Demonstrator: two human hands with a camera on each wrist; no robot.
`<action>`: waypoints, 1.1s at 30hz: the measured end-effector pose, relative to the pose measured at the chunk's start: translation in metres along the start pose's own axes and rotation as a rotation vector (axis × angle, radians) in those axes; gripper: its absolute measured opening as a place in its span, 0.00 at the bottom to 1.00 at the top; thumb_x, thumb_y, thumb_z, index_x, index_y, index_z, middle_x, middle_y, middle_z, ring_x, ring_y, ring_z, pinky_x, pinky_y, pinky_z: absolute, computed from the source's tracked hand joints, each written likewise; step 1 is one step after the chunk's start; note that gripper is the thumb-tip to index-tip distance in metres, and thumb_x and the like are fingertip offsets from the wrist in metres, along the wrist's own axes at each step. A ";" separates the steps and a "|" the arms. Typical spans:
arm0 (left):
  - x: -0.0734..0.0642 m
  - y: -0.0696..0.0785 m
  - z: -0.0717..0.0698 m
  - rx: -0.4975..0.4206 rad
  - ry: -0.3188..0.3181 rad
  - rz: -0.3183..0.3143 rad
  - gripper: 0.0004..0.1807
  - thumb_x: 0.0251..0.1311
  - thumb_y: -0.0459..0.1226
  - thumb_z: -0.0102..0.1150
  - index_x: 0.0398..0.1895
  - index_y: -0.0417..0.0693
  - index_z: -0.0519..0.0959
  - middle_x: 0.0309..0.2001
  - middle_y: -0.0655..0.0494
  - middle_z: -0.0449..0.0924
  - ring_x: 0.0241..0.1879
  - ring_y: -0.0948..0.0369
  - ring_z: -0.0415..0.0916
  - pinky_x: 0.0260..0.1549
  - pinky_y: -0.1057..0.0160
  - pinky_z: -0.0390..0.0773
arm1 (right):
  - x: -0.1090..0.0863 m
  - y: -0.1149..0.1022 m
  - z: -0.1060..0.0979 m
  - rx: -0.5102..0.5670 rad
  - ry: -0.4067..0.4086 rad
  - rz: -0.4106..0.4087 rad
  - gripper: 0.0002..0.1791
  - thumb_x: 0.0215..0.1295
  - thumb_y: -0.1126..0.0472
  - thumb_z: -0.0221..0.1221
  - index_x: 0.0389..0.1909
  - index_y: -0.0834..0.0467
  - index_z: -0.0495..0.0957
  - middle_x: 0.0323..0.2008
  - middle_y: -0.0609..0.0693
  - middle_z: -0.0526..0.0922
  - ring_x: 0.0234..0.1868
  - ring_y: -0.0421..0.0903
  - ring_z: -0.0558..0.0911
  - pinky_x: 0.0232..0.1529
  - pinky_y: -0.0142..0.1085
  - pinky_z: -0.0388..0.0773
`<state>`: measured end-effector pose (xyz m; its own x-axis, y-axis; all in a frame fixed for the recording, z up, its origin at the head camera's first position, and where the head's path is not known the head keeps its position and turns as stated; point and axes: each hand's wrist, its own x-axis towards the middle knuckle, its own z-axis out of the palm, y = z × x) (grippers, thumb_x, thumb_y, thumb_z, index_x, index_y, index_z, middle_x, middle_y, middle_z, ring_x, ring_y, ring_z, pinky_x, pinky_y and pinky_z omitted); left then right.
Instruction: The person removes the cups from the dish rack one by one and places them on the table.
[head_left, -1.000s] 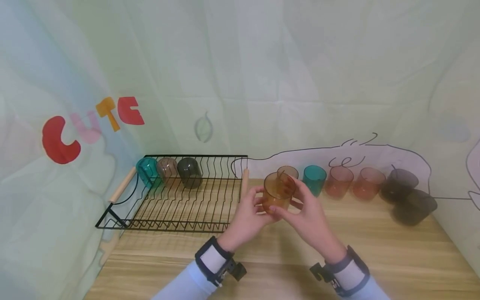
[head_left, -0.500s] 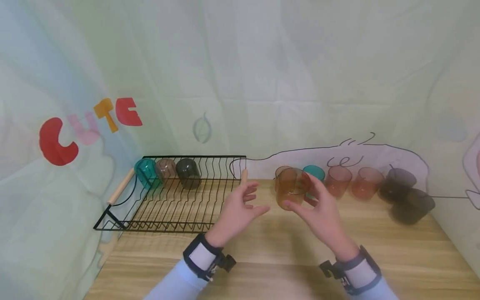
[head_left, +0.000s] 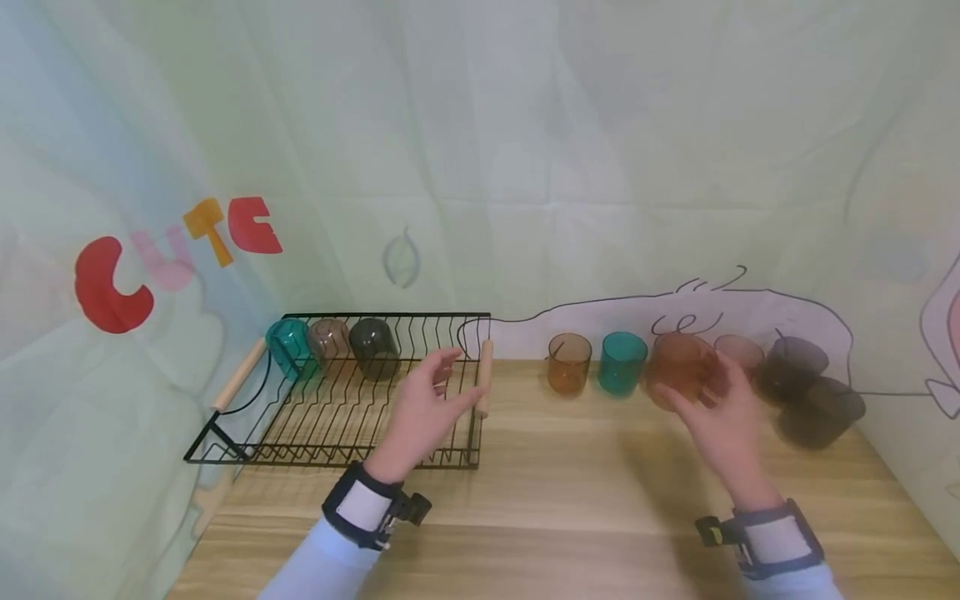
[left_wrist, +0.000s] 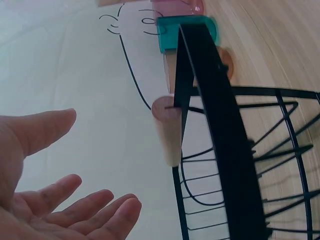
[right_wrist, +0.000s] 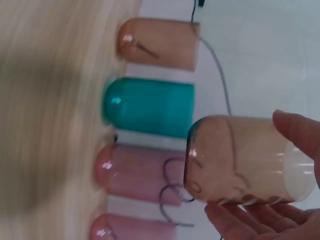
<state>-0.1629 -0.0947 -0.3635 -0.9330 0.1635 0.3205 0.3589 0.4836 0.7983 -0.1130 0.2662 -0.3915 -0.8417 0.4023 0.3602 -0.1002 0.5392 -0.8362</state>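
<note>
My right hand [head_left: 723, 417] grips an amber glass tumbler [right_wrist: 225, 160] between thumb and fingers. It is upright and raised off the table, and in the head view it overlaps a pink tumbler [right_wrist: 142, 175] behind it. To its left stand a teal tumbler [head_left: 622, 367] and another amber tumbler [head_left: 569, 367]. My left hand [head_left: 423, 408] hovers over the right part of the black wire dish rack [head_left: 352, 458], fingers apart and holding nothing. In the left wrist view those fingers [left_wrist: 60, 130] are spread beside the rack's wooden handle [left_wrist: 169, 135].
Teal [head_left: 288, 346], pinkish [head_left: 330, 346] and dark grey [head_left: 375, 350] tumblers sit upside down along the rack's back left. Right of my right hand stand another pink tumbler [head_left: 741, 354] and two dark tumblers [head_left: 821, 417]. A printed curtain [head_left: 525, 167] hangs behind the wooden table [head_left: 555, 517].
My left hand has let go of the amber tumbler and moved left over the rack. The right hand has carried that tumbler to the right, in front of the pink ones.
</note>
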 end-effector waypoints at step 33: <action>-0.001 -0.011 -0.016 0.098 -0.023 -0.010 0.32 0.54 0.52 0.63 0.61 0.54 0.67 0.62 0.54 0.66 0.58 0.53 0.65 0.52 0.52 0.69 | 0.008 0.088 -0.026 -0.181 0.138 0.395 0.57 0.54 0.39 0.61 0.72 0.60 0.38 0.65 0.72 0.52 0.64 0.66 0.55 0.63 0.54 0.53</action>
<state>-0.1655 -0.1146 -0.3646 -0.9374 0.1772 0.2997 0.3461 0.5673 0.7472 -0.1152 0.3360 -0.4514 -0.7170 0.6913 0.0897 0.3195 0.4402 -0.8391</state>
